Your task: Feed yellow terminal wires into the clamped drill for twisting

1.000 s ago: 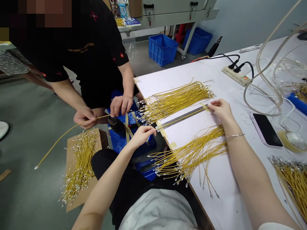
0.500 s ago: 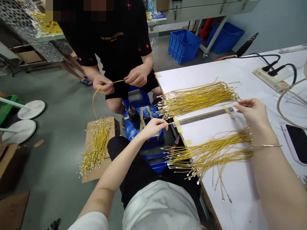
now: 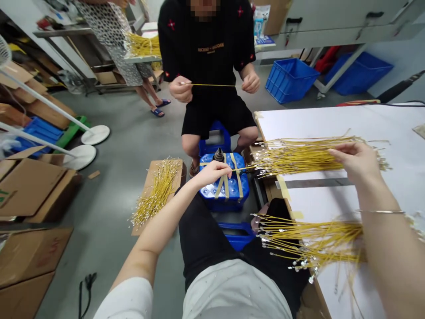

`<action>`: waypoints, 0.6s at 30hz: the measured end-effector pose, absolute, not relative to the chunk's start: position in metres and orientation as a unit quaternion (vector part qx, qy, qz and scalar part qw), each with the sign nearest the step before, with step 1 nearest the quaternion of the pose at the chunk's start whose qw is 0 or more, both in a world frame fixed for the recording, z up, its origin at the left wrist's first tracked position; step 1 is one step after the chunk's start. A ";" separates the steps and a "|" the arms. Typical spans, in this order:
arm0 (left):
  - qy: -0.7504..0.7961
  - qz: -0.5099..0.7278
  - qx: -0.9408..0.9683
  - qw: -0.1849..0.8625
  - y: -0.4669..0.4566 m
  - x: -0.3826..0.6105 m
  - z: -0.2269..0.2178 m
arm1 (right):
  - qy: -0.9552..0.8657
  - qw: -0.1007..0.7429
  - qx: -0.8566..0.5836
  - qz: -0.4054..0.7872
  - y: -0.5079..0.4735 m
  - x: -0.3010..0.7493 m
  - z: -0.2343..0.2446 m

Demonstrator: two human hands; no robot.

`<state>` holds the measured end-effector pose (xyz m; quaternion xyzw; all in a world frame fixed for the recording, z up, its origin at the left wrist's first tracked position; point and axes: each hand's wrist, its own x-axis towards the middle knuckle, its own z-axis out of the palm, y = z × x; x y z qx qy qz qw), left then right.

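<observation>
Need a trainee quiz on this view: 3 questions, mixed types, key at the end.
1. Open: what grey thing lies on the table between the far bundle and the near bundle?
2. True or false: the bracelet is on the wearer's left arm.
3. Choose: the wearer's left grip holds
a) a phone
b) a yellow wire
c) scissors

Key
1. A flat strip.
2. False: the bracelet is on the right.
3. b: the wire runs out from the fingertips toward the far bundle.
</observation>
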<state>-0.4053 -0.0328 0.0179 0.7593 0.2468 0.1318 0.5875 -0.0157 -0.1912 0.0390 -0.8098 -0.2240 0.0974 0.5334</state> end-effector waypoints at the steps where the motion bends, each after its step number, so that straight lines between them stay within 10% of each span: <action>1: 0.250 0.135 0.759 0.586 -0.027 -0.411 0.019 | -0.231 0.536 -0.806 0.100 -0.183 -0.020 0.038; 18: 0.290 0.129 0.767 0.557 0.051 -0.418 0.019 | -0.302 0.493 -0.810 0.100 -0.106 -0.016 0.005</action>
